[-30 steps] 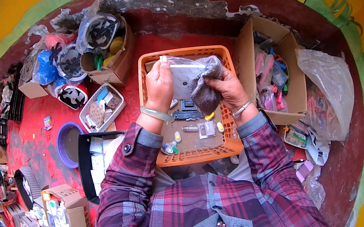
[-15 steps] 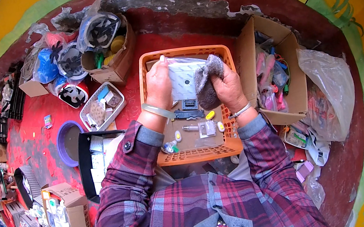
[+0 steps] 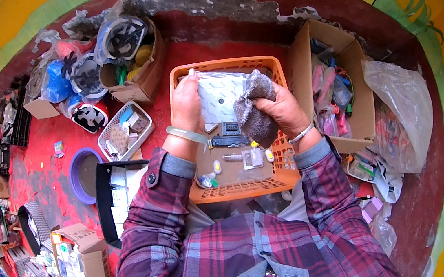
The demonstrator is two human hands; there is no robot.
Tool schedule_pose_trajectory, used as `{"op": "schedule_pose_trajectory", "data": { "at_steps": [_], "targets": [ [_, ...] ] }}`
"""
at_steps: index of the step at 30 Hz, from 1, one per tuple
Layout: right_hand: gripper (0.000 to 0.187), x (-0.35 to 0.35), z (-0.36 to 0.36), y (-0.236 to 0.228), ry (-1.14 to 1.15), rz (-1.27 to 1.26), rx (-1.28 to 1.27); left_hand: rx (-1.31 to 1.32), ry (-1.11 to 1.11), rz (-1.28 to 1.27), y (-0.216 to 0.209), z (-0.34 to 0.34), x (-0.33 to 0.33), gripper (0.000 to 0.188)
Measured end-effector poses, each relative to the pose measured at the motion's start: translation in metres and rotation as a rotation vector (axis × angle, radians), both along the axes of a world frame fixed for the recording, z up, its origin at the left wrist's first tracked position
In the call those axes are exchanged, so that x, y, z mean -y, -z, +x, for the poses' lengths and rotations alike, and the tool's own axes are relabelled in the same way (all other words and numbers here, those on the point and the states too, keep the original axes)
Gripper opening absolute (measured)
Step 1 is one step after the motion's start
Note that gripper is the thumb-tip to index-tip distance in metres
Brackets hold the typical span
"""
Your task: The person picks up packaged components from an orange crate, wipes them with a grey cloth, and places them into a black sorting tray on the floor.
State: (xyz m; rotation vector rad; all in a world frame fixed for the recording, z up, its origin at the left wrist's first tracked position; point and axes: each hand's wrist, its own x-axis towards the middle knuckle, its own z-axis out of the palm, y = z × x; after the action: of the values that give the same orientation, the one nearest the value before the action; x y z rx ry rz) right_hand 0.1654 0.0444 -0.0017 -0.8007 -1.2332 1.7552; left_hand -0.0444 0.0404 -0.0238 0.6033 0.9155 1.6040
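A flat white packet in clear plastic point(image 3: 220, 98), with a small dark spot near its middle, is held up over an orange plastic basket point(image 3: 293, 176). My left hand point(image 3: 188, 102) grips its left edge with the thumb upward. In my right hand point(image 3: 283, 112) is a bunched grey cloth point(image 3: 255, 110), which overlaps the packet's right side. Below them in the basket lie a dark blue plastic piece point(image 3: 228, 141), a small dark square device point(image 3: 230, 128), a clear packet point(image 3: 252, 157) and small yellow-and-white items point(image 3: 269, 155). The cloth partly covers a yellow one.
A cardboard box of colourful goods point(image 3: 337, 90) stands right of the basket. To the left are a white tray point(image 3: 125, 131), a purple basin point(image 3: 85, 176), a black box point(image 3: 108, 207) and a cardboard box point(image 3: 135, 76) beside bagged helmets point(image 3: 86, 73).
The packet and my left hand have shifted slightly left and down. The cloth in my right hand has moved lower, across the packet's right edge, and now hides part of a yellow item.
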Motion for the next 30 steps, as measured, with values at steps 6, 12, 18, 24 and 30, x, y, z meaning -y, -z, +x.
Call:
{"op": "schedule_pose_trajectory", "data": {
  "at_steps": [6, 12, 18, 24, 30],
  "targets": [
    [0.031, 0.006, -0.001, -0.005, 0.209, 0.137, -0.118, -0.186, 0.066, -0.145, -0.006, 0.015, 0.003, 0.059],
    [0.027, 0.013, -0.009, -0.016, 0.227, 1.244, 0.713, 0.451, 0.453, -0.142, -0.006, 0.038, 0.017, 0.071],
    [0.036, 0.031, -0.023, -0.005, 0.061, 1.324, 0.886, 0.552, 0.410, -0.213, -0.001, 0.039, 0.018, 0.041],
    [0.030, 0.034, -0.021, -0.014, -0.073, 1.175, 0.766, 0.539, 0.321, -0.133, -0.010, 0.028, 0.009, 0.048],
    [0.029, 0.025, 0.005, -0.026, -0.242, 0.317, 0.128, 0.583, 0.290, 0.065, -0.021, 0.003, 0.002, 0.042]
  ]
}}
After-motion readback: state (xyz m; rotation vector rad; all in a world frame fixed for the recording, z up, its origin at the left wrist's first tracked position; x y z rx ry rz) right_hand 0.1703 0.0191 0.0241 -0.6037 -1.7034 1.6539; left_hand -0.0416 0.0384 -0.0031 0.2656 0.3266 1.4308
